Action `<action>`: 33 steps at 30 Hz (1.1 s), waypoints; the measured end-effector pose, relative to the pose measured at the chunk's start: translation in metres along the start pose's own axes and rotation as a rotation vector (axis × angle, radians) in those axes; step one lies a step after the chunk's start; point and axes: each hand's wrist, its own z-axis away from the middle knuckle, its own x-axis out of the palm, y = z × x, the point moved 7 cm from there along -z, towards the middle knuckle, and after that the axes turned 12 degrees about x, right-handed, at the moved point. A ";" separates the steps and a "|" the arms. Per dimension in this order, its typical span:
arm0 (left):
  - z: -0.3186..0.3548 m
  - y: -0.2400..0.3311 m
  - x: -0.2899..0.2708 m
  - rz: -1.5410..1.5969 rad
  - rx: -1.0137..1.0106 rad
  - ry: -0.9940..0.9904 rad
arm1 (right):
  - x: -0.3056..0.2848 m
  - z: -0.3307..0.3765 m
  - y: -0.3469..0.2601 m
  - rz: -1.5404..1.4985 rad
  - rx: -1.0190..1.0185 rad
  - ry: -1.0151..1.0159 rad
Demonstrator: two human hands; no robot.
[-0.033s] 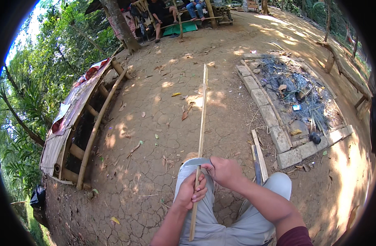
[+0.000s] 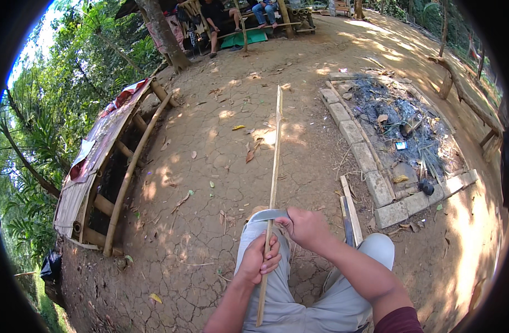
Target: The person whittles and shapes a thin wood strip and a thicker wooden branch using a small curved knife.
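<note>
The left hand (image 2: pixel 259 258) is closed around a long, narrow wooden strip (image 2: pixel 276 158), fingers wrapped about its lower part. The strip runs forward from above the trousers (image 2: pixel 282 308) on the left thigh and projects past the left knee, over the cracked earth ground (image 2: pixel 204 172). Contact between the rear end of the strip and the thigh cannot be determined.

The right hand (image 2: pixel 309 228) is clamped on a knife (image 2: pixel 270 215); its handle is hidden in the fist. The curved blade lies crosswise over the strip, just forward of the left hand.

Near the right knee (image 2: pixel 377 248), 1 pale slat (image 2: pixel 349 201) and 1 dark flat piece (image 2: pixel 349 227) lie side by side. Forward right: a fire pit (image 2: pixel 351 133) edged with blocks, containing ash and charred debris. Left: a low bamboo platform (image 2: pixel 71 208). At the far end, 2 people are seated.
</note>
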 end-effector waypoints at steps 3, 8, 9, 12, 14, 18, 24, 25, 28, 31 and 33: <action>-0.001 0.000 -0.001 -0.045 -0.007 0.008 | -0.003 -0.002 0.002 0.004 0.010 0.032; -0.002 0.000 0.001 -0.071 0.009 0.030 | -0.005 -0.003 0.001 0.008 0.010 0.040; -0.002 0.000 0.001 -0.068 0.013 0.032 | -0.005 -0.002 0.001 0.000 0.009 0.038; -0.001 -0.001 0.001 -0.069 0.021 0.031 | -0.003 -0.002 0.002 -0.003 0.029 0.013; -0.001 0.000 0.001 -0.078 0.028 0.028 | -0.002 -0.002 0.003 -0.003 0.040 -0.001; -0.001 0.001 0.003 -0.100 0.033 0.037 | -0.003 -0.003 0.003 0.007 0.042 0.006; -0.002 -0.004 -0.002 -0.200 0.048 0.095 | -0.007 -0.008 0.008 0.042 0.055 0.046; -0.002 -0.004 -0.002 -0.201 0.046 0.098 | -0.008 -0.009 0.007 0.057 0.044 0.053; -0.004 -0.003 -0.003 -0.215 0.046 0.107 | -0.007 -0.007 0.007 0.059 0.037 0.098; -0.003 -0.005 -0.004 -0.240 0.046 0.132 | -0.002 -0.011 0.012 0.061 0.063 0.097; -0.004 -0.005 -0.004 -0.257 0.046 0.141 | -0.003 -0.012 0.011 0.077 0.038 0.124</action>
